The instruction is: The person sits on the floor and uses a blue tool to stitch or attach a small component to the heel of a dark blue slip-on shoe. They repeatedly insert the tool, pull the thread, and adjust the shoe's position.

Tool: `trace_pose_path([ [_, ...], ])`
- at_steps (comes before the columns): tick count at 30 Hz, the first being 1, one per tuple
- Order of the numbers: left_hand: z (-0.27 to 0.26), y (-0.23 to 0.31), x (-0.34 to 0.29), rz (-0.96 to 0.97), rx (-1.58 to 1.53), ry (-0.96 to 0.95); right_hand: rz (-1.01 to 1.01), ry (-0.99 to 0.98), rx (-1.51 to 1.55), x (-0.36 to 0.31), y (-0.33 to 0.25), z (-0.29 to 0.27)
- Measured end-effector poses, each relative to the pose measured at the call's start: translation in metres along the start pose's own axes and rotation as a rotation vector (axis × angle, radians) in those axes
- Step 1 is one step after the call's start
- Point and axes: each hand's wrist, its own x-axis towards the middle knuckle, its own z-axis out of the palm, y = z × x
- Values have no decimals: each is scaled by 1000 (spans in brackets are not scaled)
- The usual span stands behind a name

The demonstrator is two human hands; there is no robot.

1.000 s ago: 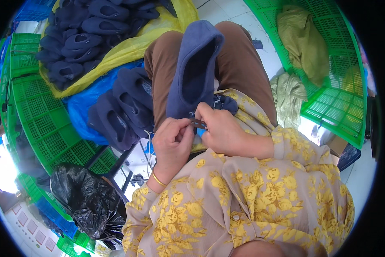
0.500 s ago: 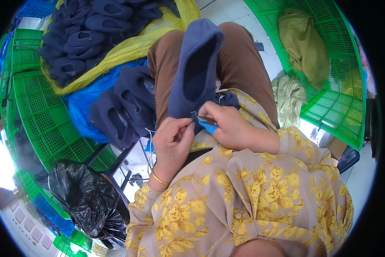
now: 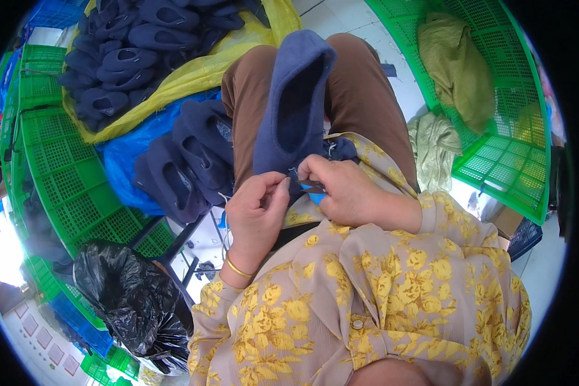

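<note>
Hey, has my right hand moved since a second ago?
Yes, slightly to the right: your right hand sits a little nearer the green basket at the right of the view.

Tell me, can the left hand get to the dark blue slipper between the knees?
Probably yes: the left hand is close by the near end of the slipper, and nothing seems in the way. It looks pinched, so it may need to open first.

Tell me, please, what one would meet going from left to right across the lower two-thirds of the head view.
Black plastic bag, left hand, right hand, pale green cloth, dark crate.
</note>
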Motion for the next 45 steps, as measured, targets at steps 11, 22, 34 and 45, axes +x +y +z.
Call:
trace_pose_path([
  [11, -1, 1, 1, 66, 72, -12, 124, -54, -67, 3, -11, -2],
  [22, 2, -6, 3, 112, 117, -5, 72, 76, -76, 16, -7, 16],
  [34, 1, -7, -8, 19, -30, 57, 23, 30, 135, -1, 0, -1],
  [45, -1, -4, -7, 70, 24, 32, -43, 16, 95, -6, 3, -5],
])
